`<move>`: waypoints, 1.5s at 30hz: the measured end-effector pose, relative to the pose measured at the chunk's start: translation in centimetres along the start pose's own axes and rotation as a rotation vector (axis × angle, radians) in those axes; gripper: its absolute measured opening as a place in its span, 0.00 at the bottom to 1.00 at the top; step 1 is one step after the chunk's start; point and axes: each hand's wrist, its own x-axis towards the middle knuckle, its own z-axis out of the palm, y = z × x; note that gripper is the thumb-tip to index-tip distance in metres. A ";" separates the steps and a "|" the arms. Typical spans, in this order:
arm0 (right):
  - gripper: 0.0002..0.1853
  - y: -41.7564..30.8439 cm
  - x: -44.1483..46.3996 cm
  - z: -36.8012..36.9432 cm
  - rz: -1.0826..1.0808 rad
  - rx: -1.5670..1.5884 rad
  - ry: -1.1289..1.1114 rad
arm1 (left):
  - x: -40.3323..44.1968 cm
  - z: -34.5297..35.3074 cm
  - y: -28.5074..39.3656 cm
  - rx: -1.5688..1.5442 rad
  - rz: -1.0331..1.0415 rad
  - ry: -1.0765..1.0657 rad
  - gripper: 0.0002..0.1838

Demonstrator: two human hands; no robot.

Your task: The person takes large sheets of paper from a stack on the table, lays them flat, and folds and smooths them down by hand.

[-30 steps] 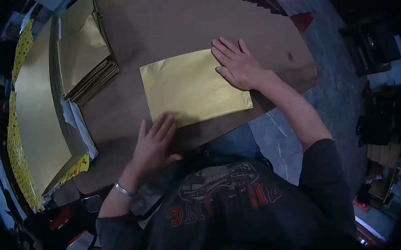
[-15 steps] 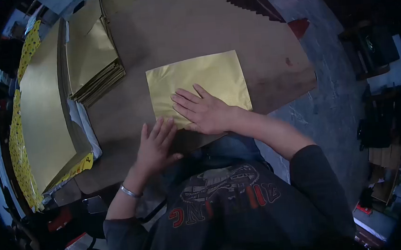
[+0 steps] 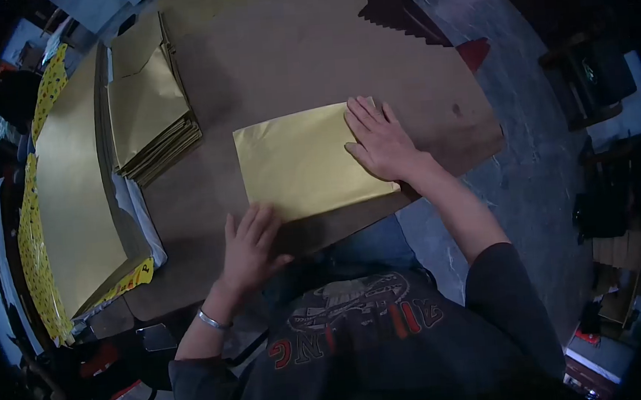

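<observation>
A gold paper rectangle (image 3: pixel 299 164) lies flat on the brown table (image 3: pixel 280 54), in front of my body. My right hand (image 3: pixel 381 138) rests on its right end, palm down, with the fingers stretched toward the far edge and the thumb out to the left. At the near left corner, the fingertips of my left hand (image 3: pixel 251 242) touch the paper; its fingers are spread and its thumb points right. Neither hand grips anything.
On the left, a pile of folded gold papers (image 3: pixel 150 108) sits beside a large stack of gold sheets (image 3: pixel 74 187) in yellow patterned wrapping (image 3: pixel 38 257). Dark zigzag-edged pieces (image 3: pixel 404 17) and a red piece (image 3: pixel 474 53) lie at the far right edge.
My right hand swept left and toward me across the paper, then back to its right end. My left hand stays at the near left corner. The view has shifted slightly.
</observation>
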 end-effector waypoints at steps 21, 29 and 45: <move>0.38 -4.2 0.3 -0.6 -0.161 0.064 0.086 | 14.7 -1.1 -4.2 0.120 0.055 0.136 0.38; 0.42 -9.0 0.0 0.9 -0.474 0.214 0.060 | 16.9 -0.9 -6.9 -0.020 -0.059 0.325 0.30; 0.34 -7.6 -1.6 -0.4 -0.447 0.185 0.061 | 8.5 -1.4 -3.5 -0.167 0.313 0.296 0.18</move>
